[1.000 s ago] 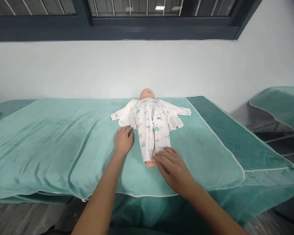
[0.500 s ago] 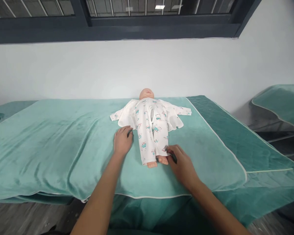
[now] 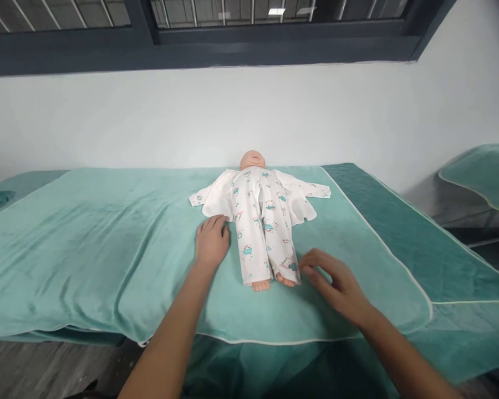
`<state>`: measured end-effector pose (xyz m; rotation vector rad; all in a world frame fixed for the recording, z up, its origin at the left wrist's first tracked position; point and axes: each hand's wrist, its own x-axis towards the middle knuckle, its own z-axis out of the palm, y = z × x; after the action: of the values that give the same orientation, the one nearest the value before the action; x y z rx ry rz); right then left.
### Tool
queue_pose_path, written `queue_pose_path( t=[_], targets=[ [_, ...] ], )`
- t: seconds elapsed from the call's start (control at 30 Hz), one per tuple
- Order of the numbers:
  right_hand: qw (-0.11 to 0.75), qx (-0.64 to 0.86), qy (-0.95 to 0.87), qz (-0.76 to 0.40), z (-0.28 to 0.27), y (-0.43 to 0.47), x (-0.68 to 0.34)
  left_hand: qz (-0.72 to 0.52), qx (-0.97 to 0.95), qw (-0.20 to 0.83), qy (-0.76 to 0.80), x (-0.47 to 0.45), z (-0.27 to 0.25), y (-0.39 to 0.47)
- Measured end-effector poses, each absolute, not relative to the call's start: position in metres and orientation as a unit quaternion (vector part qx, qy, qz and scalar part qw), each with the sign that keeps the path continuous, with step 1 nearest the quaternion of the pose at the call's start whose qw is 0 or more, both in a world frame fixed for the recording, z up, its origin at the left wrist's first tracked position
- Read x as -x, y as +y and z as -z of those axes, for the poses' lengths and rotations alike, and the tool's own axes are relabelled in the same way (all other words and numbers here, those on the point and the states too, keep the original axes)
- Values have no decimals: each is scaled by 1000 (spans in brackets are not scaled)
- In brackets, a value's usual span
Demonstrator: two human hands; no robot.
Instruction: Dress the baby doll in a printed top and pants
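Note:
A baby doll (image 3: pixel 253 159) lies on its back on the green blanket, its bare feet towards me. Baby trousers (image 3: pixel 249 233), white with a teal print, cover its front down to the ankles. Beneath them a white baby jacket (image 3: pixel 301 206) is spread out, both sleeves stretched sideways. My left hand (image 3: pixel 212 241) rests palm down on the blanket beside the trousers, near the jacket's lower edge, fingers extended and holding nothing. At the cuff of the trouser leg on the right, my right hand (image 3: pixel 330 280) pinches the outer edge between thumb and fingertips.
The light green blanket (image 3: pixel 108 238) with white piping covers the bed. Darker quilted cloth (image 3: pixel 399 238) shows at the right. Behind stands a white wall (image 3: pixel 170 116) below a dark-framed window (image 3: pixel 233 52). Another green-covered surface (image 3: pixel 482 177) is at far right.
My right hand has moved right, and the cuff of that trouser leg is drawn outwards and towards me. My left hand stays in nearly the same place.

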<state>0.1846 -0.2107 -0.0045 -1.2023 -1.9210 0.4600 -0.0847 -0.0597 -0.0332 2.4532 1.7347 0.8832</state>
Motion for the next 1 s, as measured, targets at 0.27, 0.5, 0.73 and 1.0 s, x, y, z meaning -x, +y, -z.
queue_pose_path(
  t=[0.27, 0.5, 0.73, 1.0],
  targets=[
    [447, 560, -698, -9, 37, -108, -193, -219, -850, -21, 479, 79, 27, -54],
    [324, 583, -745, -10, 40, -82, -187, -221, -829, 1, 514, 75, 27, -34],
    [266, 522, -810, -15, 40, -87, -187, -201, -893, 4, 403, 72, 25, -25],
    [221, 569, -791, 39, 37, -78, -178, -227, -863, 155, 425, 49, 5, -25]
  ],
)
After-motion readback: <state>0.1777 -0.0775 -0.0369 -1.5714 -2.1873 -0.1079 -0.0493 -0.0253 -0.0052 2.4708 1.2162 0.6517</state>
